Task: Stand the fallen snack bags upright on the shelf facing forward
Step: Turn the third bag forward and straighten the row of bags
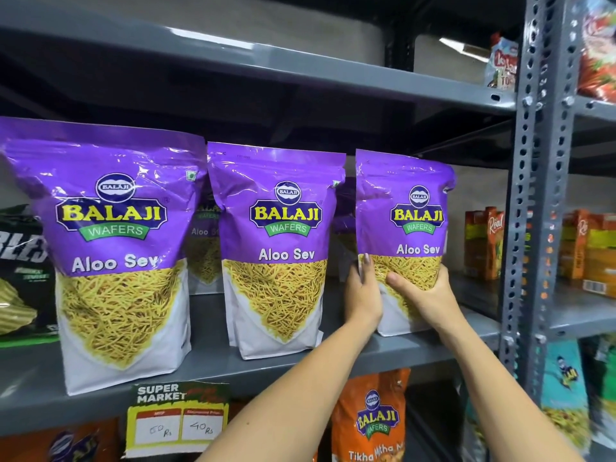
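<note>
Three purple Balaji Aloo Sev bags stand upright, labels forward, on the grey shelf (213, 365). The left bag (113, 248) and the middle bag (280, 248) stand free. Both my hands hold the right bag (410, 221) near its lower part. My left hand (363, 295) clasps its left edge, and my right hand (423, 295) grips its lower right front, thumb across the yellow picture. More purple bags (205, 241) show behind the front row, partly hidden.
A dark snack bag (20, 271) stands at the far left. Orange juice cartons (483, 245) sit right of the held bag. A perforated steel upright (530, 195) bounds the shelf. A price tag (176, 418) hangs from the shelf edge; orange Balaji bags (373, 421) fill the shelf below.
</note>
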`<action>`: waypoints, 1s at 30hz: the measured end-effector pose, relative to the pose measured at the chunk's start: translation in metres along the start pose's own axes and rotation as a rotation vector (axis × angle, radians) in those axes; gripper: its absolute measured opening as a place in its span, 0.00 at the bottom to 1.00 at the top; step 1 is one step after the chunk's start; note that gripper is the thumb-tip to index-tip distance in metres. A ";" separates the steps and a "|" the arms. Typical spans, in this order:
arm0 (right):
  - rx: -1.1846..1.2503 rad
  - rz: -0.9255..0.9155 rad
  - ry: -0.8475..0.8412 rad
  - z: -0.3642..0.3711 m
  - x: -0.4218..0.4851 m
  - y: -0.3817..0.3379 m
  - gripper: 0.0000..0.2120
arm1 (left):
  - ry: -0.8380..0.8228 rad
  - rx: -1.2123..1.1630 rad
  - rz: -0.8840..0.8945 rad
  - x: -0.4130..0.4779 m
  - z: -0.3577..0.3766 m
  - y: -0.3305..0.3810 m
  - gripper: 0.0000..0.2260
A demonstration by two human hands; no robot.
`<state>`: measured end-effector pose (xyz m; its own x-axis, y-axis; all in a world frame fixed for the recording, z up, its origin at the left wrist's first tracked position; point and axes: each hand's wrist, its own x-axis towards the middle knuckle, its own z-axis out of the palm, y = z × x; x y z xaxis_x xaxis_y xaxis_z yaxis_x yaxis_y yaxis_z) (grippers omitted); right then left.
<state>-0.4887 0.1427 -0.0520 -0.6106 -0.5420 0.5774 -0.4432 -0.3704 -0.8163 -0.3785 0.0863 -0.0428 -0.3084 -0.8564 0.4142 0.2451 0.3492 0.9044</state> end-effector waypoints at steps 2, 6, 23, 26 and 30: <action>0.000 -0.006 0.012 -0.001 -0.003 -0.001 0.51 | -0.002 -0.002 0.014 -0.002 -0.001 0.000 0.21; -0.024 -0.023 0.023 -0.003 -0.010 -0.004 0.51 | -0.013 -0.026 0.044 -0.009 -0.003 -0.002 0.20; -0.209 -0.577 0.490 0.058 -0.076 -0.048 0.23 | 0.389 0.504 0.769 -0.098 -0.151 0.022 0.21; -0.262 -0.681 0.541 0.076 -0.086 -0.058 0.20 | 0.380 0.574 0.626 -0.086 -0.173 0.023 0.25; -0.096 -0.624 0.294 0.104 -0.088 -0.070 0.19 | 0.282 0.609 0.572 -0.070 -0.186 0.021 0.28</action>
<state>-0.3356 0.1379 -0.0477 -0.3693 -0.0182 0.9292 -0.8166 -0.4709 -0.3337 -0.1810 0.0825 -0.0717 -0.0300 -0.5218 0.8526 -0.2648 0.8266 0.4966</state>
